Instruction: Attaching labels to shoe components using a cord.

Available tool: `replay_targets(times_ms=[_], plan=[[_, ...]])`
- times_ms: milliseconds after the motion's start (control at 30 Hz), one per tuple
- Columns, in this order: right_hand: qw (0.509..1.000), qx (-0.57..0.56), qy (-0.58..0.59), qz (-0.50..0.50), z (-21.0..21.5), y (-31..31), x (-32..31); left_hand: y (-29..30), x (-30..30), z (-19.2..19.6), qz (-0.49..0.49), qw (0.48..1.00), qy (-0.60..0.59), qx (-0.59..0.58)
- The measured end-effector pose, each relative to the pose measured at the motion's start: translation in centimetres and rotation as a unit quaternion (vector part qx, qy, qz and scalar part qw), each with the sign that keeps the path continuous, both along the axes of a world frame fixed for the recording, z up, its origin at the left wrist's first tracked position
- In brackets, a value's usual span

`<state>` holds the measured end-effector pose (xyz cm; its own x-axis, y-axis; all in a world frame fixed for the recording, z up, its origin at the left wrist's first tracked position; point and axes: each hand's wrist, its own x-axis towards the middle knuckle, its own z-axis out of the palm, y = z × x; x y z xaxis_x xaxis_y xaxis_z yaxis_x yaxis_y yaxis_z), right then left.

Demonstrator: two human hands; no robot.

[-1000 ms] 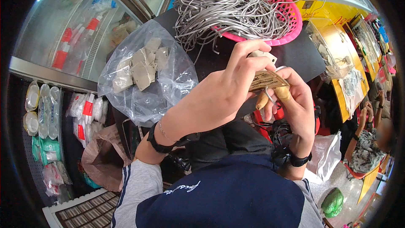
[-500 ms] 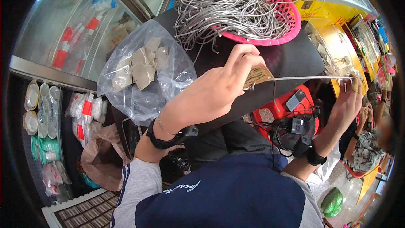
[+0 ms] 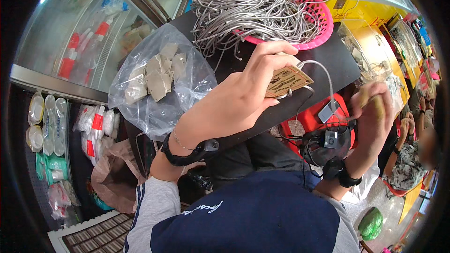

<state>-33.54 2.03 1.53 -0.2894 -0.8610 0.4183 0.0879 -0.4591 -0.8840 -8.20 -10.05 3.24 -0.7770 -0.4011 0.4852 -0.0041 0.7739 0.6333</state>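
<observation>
My left hand (image 3: 243, 89) pinches a tan card tag (image 3: 289, 82) with dark print, above the dark tabletop. A thin grey cord (image 3: 328, 72) is attached around the tag and arcs loosely off its far edge toward the right. My right hand (image 3: 378, 107), smeared by motion, has its fingers closed at the cord's other end; something yellowish covers some of them. To the left, an open clear plastic bag (image 3: 197, 77) holds several greyish-beige cards (image 3: 159, 75). A pink basket (image 3: 323, 16) heaped with grey cords (image 3: 253, 14) stands at the back.
Below the table's right edge is a red stool (image 3: 303, 116) bearing small devices and black cables. A glass-fronted cabinet (image 3: 61, 33) and packaged goods (image 3: 96, 117) line the left. A brown paper bag (image 3: 115, 173) stands below. Another person (image 3: 408, 159) sits at the far right.
My right hand has moved left and nearer, so the cord, taut and straight before, now hangs in a slack curve. The tag has turned and shows more of its printed face.
</observation>
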Motion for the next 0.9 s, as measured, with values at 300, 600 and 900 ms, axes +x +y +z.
replay_targets(times_ms=[300,600,900], plan=[[0.996,0.053,0.065,-0.006,1.0,-1.1,4.8,0.0,-0.7,0.0,-0.058,0.995,0.076,0.003],[0.979,0.027,0.190,-0.062,0.5,-2.2,6.5,0.4,-0.6,0.2,-0.113,0.989,0.086,0.044],[0.974,0.020,0.221,-0.056,0.8,-1.9,6.1,0.6,-1.0,0.4,-0.132,0.986,0.093,0.049]])
